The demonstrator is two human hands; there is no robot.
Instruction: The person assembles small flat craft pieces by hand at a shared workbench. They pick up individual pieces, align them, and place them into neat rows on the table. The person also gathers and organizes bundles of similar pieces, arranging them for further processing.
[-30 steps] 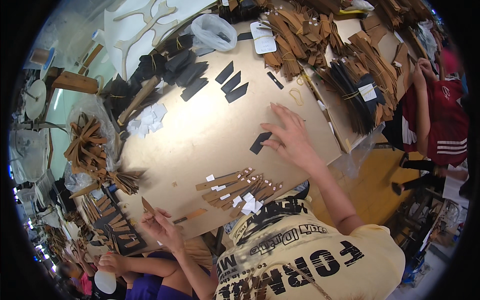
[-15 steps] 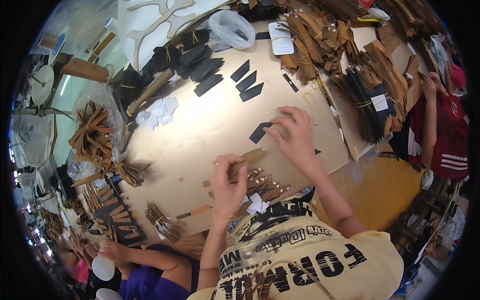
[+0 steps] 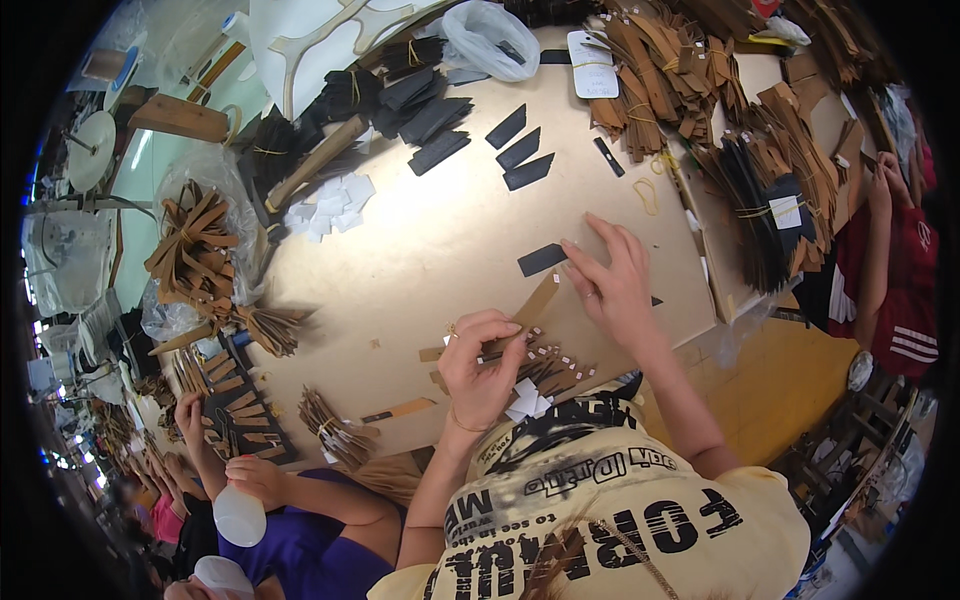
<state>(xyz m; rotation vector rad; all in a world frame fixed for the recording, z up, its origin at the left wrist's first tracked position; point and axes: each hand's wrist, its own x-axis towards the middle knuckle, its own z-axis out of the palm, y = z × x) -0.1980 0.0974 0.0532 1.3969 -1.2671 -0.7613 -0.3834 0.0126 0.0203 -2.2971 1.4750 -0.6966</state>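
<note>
My left hand (image 3: 480, 368) is closed on a brown leather strip (image 3: 540, 303), which slants up and to the right with a small white tag near its far end. A short black strip (image 3: 541, 260) with an angled end lies on the table. My right hand (image 3: 618, 290) is over the table with its fingers spread, the fingertips at that black piece's right end. Whether they touch it is hard to tell. Below my hands, near my shirt, lie several brown strips with small white tags (image 3: 560, 368) and some white paper slips (image 3: 528, 400). My left hand partly covers this pile.
Three black pieces (image 3: 520, 148) lie farther up the tan board (image 3: 400, 270). Black stacks (image 3: 430, 115) and white slips (image 3: 332, 205) are at upper left. Brown bundles (image 3: 650, 75) and a black bundle (image 3: 752, 215) stand on the right. Co-workers' hands (image 3: 255, 480) show at lower left.
The view has shifted, so the table appears farther right. The brown strip in my left hand has tilted more upright. The black strip has turned flatter, with my right fingertips at its right end.
</note>
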